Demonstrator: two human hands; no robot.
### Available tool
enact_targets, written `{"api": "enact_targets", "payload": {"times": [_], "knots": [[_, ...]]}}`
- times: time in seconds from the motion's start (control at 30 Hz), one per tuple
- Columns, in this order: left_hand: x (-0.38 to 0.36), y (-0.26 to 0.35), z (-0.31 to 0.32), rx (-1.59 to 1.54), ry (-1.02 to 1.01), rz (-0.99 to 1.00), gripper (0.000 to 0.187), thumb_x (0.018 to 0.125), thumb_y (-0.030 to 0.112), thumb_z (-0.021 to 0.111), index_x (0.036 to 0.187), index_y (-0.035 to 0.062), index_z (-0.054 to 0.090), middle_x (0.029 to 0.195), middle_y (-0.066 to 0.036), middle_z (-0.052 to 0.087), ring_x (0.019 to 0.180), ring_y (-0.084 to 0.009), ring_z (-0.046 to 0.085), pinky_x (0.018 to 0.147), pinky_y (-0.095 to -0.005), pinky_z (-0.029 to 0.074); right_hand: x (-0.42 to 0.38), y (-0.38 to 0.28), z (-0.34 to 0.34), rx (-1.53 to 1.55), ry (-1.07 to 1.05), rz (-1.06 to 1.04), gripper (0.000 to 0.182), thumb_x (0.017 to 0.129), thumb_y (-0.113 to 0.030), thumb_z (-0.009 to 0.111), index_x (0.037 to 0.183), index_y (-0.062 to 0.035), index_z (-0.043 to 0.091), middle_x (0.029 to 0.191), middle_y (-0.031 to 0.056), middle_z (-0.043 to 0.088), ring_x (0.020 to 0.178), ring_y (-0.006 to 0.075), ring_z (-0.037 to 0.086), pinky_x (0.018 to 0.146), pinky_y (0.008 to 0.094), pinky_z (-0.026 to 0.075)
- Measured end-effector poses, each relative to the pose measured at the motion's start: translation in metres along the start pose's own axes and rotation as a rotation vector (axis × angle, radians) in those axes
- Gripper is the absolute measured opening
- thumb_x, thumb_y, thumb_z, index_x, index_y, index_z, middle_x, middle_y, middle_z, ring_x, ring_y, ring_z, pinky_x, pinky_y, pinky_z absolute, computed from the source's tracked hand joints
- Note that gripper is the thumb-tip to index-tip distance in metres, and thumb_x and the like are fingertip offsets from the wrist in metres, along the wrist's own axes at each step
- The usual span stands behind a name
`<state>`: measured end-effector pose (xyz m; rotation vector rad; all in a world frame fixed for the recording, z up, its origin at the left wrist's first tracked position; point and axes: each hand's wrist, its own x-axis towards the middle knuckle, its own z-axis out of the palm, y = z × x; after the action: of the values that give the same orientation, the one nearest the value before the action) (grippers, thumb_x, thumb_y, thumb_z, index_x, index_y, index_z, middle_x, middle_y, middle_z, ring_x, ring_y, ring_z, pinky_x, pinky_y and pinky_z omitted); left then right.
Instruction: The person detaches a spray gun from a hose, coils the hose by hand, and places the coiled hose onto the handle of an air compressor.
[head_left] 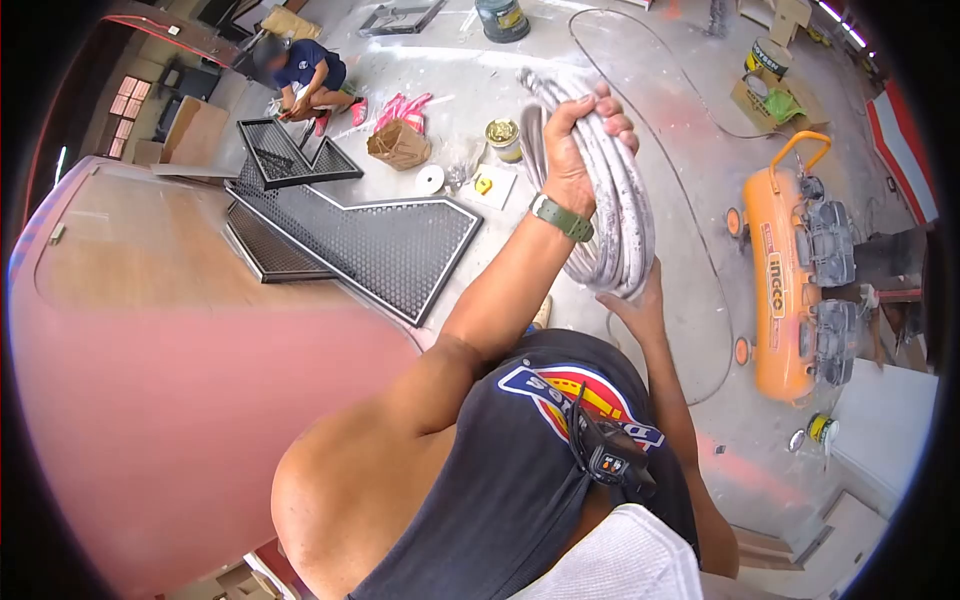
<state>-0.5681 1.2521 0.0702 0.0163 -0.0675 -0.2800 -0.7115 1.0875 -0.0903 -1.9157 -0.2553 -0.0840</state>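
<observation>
Coiled hose: the pale, dark-speckled coiled hose (625,215) is up in front of the chest, clear of the floor (685,300).
Long axis: it runs lengthwise away from the body, the far end leaning a little to the left and the near end sagging toward the shirt (590,375).
Left hand: the left hand (575,150) is closed around the bundle near its far end, thumb on one side, fingers wrapped over the other.
Right hand: the right hand (638,308) is at the near, lower end, just under the loops; partly hidden, so I cannot tell whether it grips or only supports.
Nearer hand: left at the far end, right at the near end.
Orange tank: the orange tank (776,290) stands well apart, to the right.
</observation>
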Motion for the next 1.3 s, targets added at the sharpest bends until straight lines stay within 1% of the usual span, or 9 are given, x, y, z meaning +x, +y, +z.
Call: {"api": "enact_targets", "payload": {"times": [0.3,0.43,0.5,0.63,0.77,0.9,1.03,1.07,1.3], "knots": [[0.004,0.048,0.088,0.132,-0.189,0.029,0.016,0.073,0.016,0.061,0.073,0.0082,0.048,0.068,-0.001,0.050,0.065,-0.0135,0.051,0.069,-0.0293,0.048,-0.103,0.239,0.056,0.039,-0.220,0.585,0.031,0.086,-0.029,0.065,0.089,0.0015,0.068,0.072,0.0116,0.067,0.060,0.0222,0.061,0.060,0.0341,0.050],[0.017,0.160,0.107,0.514,-0.091,0.242,0.017,0.068,0.017,0.058,0.068,0.0068,0.045,0.065,-0.004,0.048,0.064,-0.0187,0.050,0.070,-0.0324,0.046,-0.264,0.441,-0.078,-0.979,0.233,0.285,0.032,0.090,-0.026,0.053,0.103,0.0008,0.065,0.109,0.0184,0.065,0.104,0.0319,0.059,0.096,0.0449,0.042],[0.023,0.221,0.110,0.525,-0.095,0.286,0.023,0.070,0.022,0.058,0.073,0.0007,0.049,0.069,-0.011,0.052,0.067,-0.0238,0.053,0.067,-0.0374,0.046,-0.308,0.358,-0.181,-0.951,0.213,0.942,0.033,0.095,-0.026,0.050,0.109,-0.0003,0.066,0.111,0.0194,0.066,0.110,0.0308,0.060,0.098,0.0397,0.046],[0.017,0.291,0.108,0.941,0.251,0.672,0.027,0.073,0.025,0.058,0.075,-0.0008,0.053,0.072,-0.015,0.056,0.069,-0.0262,0.054,0.070,-0.0401,0.047,-0.463,0.410,-0.353,-1.215,0.492,1.104,0.049,0.087,-0.040,0.058,0.110,0.0030,0.064,0.098,0.0237,0.068,0.086,0.0373,0.067,0.075,0.0443,0.055],[0.002,0.317,0.091,0.816,0.140,0.460,0.026,0.074,0.026,0.060,0.080,0.0017,0.054,0.071,-0.010,0.056,0.068,-0.0241,0.054,0.070,-0.0373,0.048,-0.410,0.301,-0.391,-1.071,0.168,0.891,0.044,0.076,-0.038,0.070,0.076,0.0059,0.066,0.077,0.0247,0.067,0.070,0.0377,0.066,0.064,0.0477,0.050],[0.018,0.285,0.059,0.711,0.167,0.235,0.027,0.074,0.023,0.063,0.081,-0.0009,0.052,0.073,-0.009,0.054,0.069,-0.0202,0.053,0.072,-0.0343,0.047,-0.301,0.274,-0.385,-0.635,-0.097,1.362,0.049,0.066,-0.040,0.081,0.064,0.0042,0.060,0.061,0.0135,0.060,0.059,0.0237,0.059,0.058,0.0420,0.048],[0.061,0.254,0.002,0.507,0.159,-0.189,0.050,0.079,0.027,0.064,0.112,-0.0104,0.053,0.075,-0.001,0.051,0.067,-0.0130,0.050,0.070,-0.0300,0.046,-0.143,0.185,-0.326,0.107,0.042,0.815,0.043,0.074,-0.016,0.072,0.112,0.0000,0.061,0.093,0.0020,0.060,0.080,0.0111,0.051,0.066,0.0261,0.040],[0.071,0.244,-0.014,0.527,0.128,-0.288,0.050,0.082,0.027,0.062,0.114,-0.0091,0.053,0.075,0.000,0.051,0.066,-0.0118,0.050,0.069,-0.0294,0.045,-0.098,0.151,-0.306,0.187,0.035,0.740,0.026,0.077,-0.015,0.069,0.097,-0.0022,0.061,0.080,-0.0002,0.055,0.075,0.0102,0.049,0.065,0.0252,0.039],[0.112,0.177,-0.073,1.082,0.232,-0.713,0.043,0.080,0.023,0.062,0.113,-0.0039,0.056,0.064,-0.002,0.053,0.047,-0.0120,0.051,0.047,-0.0237,0.047,0.137,0.052,-0.247,-0.444,-0.460,0.398,0.020,0.066,-0.013,0.074,0.079,-0.0042,0.062,0.074,0.0032,0.059,0.069,0.0147,0.058,0.063,0.0317,0.046]]}}
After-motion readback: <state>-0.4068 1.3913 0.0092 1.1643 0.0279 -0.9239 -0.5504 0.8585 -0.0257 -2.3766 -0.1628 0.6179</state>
